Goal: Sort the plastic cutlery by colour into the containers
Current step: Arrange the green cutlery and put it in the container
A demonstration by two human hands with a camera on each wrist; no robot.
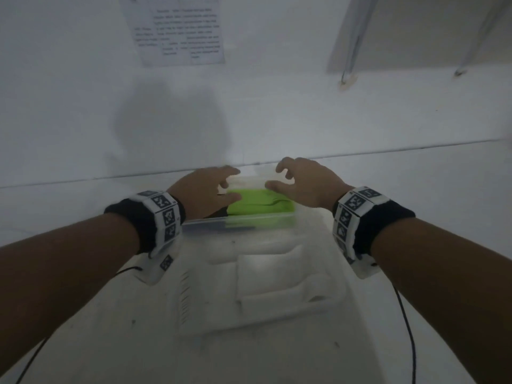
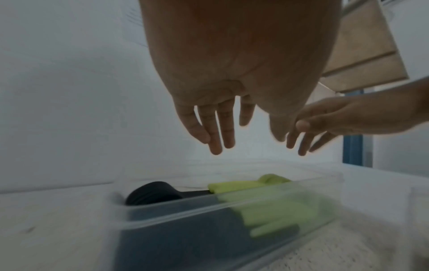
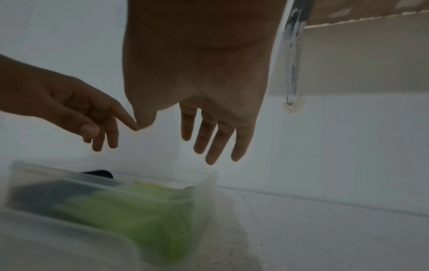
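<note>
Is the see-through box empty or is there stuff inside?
Not empty. The clear box holds green cutlery and dark cutlery. Both hands hover above it, holding nothing.

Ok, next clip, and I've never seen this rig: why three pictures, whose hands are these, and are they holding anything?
No robot here: a person wears three cameras. One sits on the head, looking down at both arms; the others sit on the wrists, looking along each palm. The left hand and right hand hover, fingers relaxed, above a clear container on the white table. Neither holds anything. Inside lie green cutlery and dark cutlery. Nearer the person lies a clear lid.
</note>
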